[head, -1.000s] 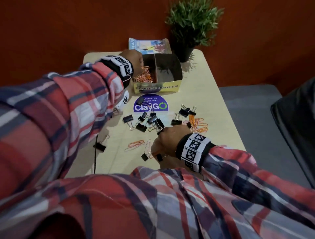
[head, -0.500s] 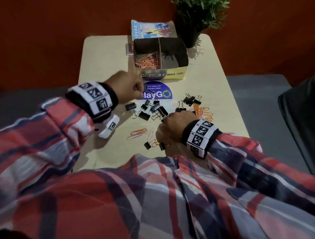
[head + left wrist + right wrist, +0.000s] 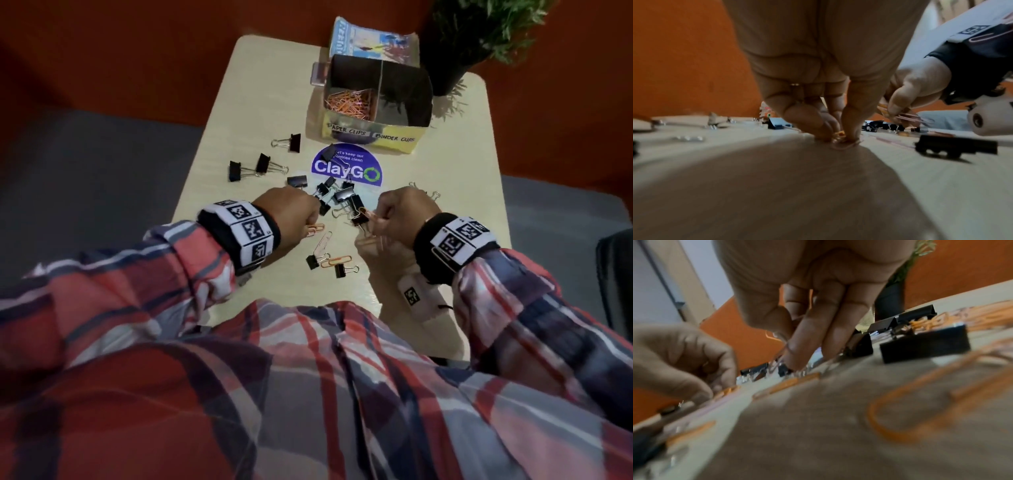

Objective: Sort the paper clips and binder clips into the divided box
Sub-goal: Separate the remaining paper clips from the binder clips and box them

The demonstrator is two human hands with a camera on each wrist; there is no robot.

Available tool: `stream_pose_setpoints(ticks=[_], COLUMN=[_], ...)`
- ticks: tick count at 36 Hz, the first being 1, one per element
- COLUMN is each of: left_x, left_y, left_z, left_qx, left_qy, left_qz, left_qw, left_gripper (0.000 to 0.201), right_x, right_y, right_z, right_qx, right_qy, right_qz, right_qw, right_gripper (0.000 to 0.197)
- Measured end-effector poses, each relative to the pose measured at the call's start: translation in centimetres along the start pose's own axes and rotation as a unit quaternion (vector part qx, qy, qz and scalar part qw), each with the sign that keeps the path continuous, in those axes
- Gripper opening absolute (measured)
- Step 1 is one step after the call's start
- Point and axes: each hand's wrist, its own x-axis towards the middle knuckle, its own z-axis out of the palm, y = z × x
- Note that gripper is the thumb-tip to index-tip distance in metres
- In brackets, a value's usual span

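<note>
The left hand (image 3: 291, 214) is pinching an orange paper clip (image 3: 315, 229) flat on the table (image 3: 260, 89) near its front edge; the right hand (image 3: 404, 219) is gripping several. Light, springy wire likely slides, so lifting an end loop seems best.

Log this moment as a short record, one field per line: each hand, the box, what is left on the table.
left hand: pinching an orange paper clip on the table
right hand: holding several orange paper clips
divided box: paper-clip compartment holds orange clips; binder-clip compartment looks empty
left to sort: black binder clips and a few paper clips
</note>
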Motion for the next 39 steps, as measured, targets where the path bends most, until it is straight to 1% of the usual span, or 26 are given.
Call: stream_pose_setpoints(ticks=[4,5,10,12,14,16,20,22,23,26,29,32,34,36,39], left_x=[0.0,0.0,-0.2,-0.3,-0.5,-0.6,-0.8,-0.9,-1.0,-1.3,-1.6,-1.6,-1.6,-1.4,-1.3], left_y=[1.5,1.9,3.0,3.2,3.3,3.5,3.8,4.0,4.2,4.6,4.9,5.0,5.1,5.2,5.1], left_z=[-0.1,0.0,0.6,0.9,0.9,0.9,0.8,0.9,0.9,1.1,1.1,1.1,1.1,1.2,1.3], left_qx=[-0.037,-0.039,-0.016,-0.019,-0.03,-0.035,-0.042,-0.048,-0.052,-0.073,-0.096,-0.086,-0.063,-0.049,-0.018], left_qy=[0.014,0.015,-0.008,-0.006,0.001,0.011,0.018,0.022,0.028,0.045,0.052,0.036,0.029,0.031,0.032], left_qz=[-0.012,-0.013,-0.015,-0.014,-0.013,-0.015,-0.024,-0.027,-0.026,-0.019,-0.016,-0.032,-0.04,-0.032,-0.018], left_qw=[0.999,0.999,1.0,1.0,0.999,0.999,0.999,0.998,0.998,0.996,0.994,0.995,0.997,0.998,0.999], left_gripper=[0.009,0.014,0.06,0.064,0.058,0.05,0.041,0.035,0.032,0.03,0.025,0.038,0.044,0.036,0.022], right_x=[0.5,0.6,1.4,2.2,3.3,4.8,8.3,10.2,11.0,12.8,13.8,14.2,14.3,14.1,13.4], right_y=[0.4,0.5,-0.1,-0.8,-1.7,-2.8,-5.5,-6.8,-7.4,-8.9,-9.2,-9.2,-9.2,-9.1,-8.5], right_z=[-0.6,-0.9,-3.2,-4.7,-6.1,-7.6,-10.4,-11.3,-11.4,-11.4,-10.6,-9.4,-9.0,-8.8,-9.5], right_qx=[0.1,0.118,0.169,0.193,0.195,0.165,0.051,-0.005,-0.033,-0.127,-0.194,-0.258,-0.26,-0.247,-0.203], right_qy=[0.035,0.041,0.059,0.067,0.08,0.098,0.128,0.14,0.145,0.143,0.109,0.082,0.069,0.05,0.078], right_qz=[-0.004,-0.01,-0.028,-0.037,-0.057,-0.082,-0.118,-0.128,-0.124,-0.115,-0.112,-0.127,-0.13,-0.131,-0.128], right_qw=[0.994,0.992,0.983,0.978,0.976,0.978,0.983,0.982,0.981,0.975,0.968,0.954,0.954,0.959,0.968], right_gripper=[0.033,0.032,0.025,0.024,0.02,0.018,0.016,0.007,0.008,0.02,0.027,0.026,0.027,0.03,0.026])
